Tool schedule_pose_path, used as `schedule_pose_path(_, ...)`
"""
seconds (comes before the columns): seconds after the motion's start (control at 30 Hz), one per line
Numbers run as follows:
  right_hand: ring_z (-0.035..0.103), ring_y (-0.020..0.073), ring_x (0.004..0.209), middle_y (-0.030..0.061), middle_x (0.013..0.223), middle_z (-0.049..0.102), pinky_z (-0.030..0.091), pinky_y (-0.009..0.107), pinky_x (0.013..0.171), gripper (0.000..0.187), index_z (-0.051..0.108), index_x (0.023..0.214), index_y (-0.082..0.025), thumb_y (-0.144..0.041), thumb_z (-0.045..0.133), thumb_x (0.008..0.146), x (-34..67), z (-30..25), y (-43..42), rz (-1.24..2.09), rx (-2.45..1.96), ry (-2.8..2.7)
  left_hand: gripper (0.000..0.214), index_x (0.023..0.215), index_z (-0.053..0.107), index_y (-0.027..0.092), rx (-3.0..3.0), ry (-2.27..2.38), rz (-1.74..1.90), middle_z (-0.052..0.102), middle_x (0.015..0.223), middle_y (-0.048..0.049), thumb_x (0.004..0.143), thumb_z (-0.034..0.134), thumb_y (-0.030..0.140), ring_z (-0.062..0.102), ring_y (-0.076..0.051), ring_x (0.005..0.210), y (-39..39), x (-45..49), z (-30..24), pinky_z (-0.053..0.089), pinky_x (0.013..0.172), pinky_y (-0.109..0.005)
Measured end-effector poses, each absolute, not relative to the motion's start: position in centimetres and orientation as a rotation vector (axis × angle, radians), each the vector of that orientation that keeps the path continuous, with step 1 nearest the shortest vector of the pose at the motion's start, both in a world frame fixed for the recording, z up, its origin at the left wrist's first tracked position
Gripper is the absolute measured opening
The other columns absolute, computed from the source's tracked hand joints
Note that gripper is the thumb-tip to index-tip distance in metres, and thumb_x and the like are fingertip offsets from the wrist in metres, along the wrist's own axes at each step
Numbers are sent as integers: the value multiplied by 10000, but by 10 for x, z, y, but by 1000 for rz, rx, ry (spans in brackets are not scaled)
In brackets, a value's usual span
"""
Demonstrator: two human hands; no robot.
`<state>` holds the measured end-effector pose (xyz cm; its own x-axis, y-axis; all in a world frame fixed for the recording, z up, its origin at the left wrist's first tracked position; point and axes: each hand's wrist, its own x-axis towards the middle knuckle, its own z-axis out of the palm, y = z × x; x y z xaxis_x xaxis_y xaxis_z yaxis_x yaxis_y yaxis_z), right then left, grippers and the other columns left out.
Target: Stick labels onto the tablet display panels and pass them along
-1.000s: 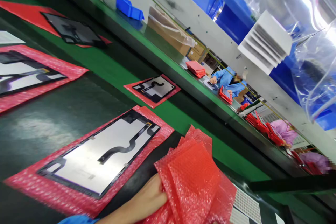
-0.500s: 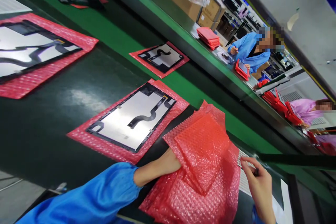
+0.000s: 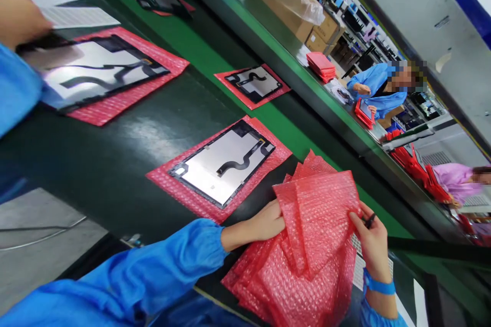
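My left hand grips the left edge of a red bubble-wrap bag, with its fingertips hidden behind the plastic. The bag's right edge is pinched by my right hand, which also has a small black object between its fingers, too small to name. Below the raised bag lies a loose pile of red bubble-wrap bags. Left of the pile, a flat display panel, silver-backed with a black ribbon cable, rests on another red bag.
Another person's hand reaches over a second panel at the left. A further panel sits on the green conveyor belt. Across the line, people work beside red bags and cardboard boxes.
My right hand has moved in from beside the pile and taken the bag's edge. The raised bag is now spread between both hands. A neighbour's arm has entered at the left.
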<state>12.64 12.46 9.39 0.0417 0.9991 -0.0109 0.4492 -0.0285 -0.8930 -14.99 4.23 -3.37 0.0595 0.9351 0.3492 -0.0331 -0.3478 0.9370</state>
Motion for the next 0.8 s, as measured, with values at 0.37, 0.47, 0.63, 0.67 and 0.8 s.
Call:
schedule_pose_path(0.37, 709, 73, 679, -29, 915, 765, 624, 139, 649, 482, 747, 1019, -234, -410, 1040, 679, 227, 110, 66, 843, -1454, -881, 535, 1546, 599, 237, 1424, 1104, 1248, 682, 1515, -108, 1018, 611, 322, 620, -300, 1435, 38, -153, -28, 425, 1285, -514)
schedule_pose_path(0.47, 693, 77, 653, -29, 909, 761, 594, 138, 593, 515, 728, 1020, -229, -459, 1032, 674, 225, 92, 53, 825, -1498, -928, 636, 1635, 504, 210, 1409, 1108, 1261, 556, 1658, -115, 1006, 578, 264, 523, -296, 1544, 38, -153, -30, 352, 1338, -507)
schedule_pose_path(0.63, 763, 203, 795, 38, 951, 798, 633, 263, 660, 522, 757, 1065, -198, -538, 971, 731, 206, 76, 47, 714, -1621, -1257, 633, 1658, 490, 212, 1350, 1071, 1271, 480, 1716, -93, 1026, 505, 239, 448, -267, 1603, 39, -156, -30, 291, 1362, -505)
schedule_pose_path(0.67, 781, 241, 860, 61, 990, 814, 650, 300, 715, 528, 770, 1058, -194, -537, 978, 715, 204, 78, 46, 727, -1625, -1293, 637, 1650, 506, 216, 1350, 1063, 1275, 490, 1710, -87, 1013, 506, 222, 453, -264, 1600, 40, -156, -30, 291, 1361, -506)
schedule_pose_path(0.8, 800, 316, 890, 114, 1004, 843, 661, 388, 790, 535, 817, 1020, -205, -536, 1006, 645, 203, 95, 32, 925, -1577, -1361, 594, 1573, 613, 245, 1386, 1061, 1295, 602, 1618, -69, 985, 534, 210, 558, -264, 1520, 43, -157, -32, 346, 1337, -510)
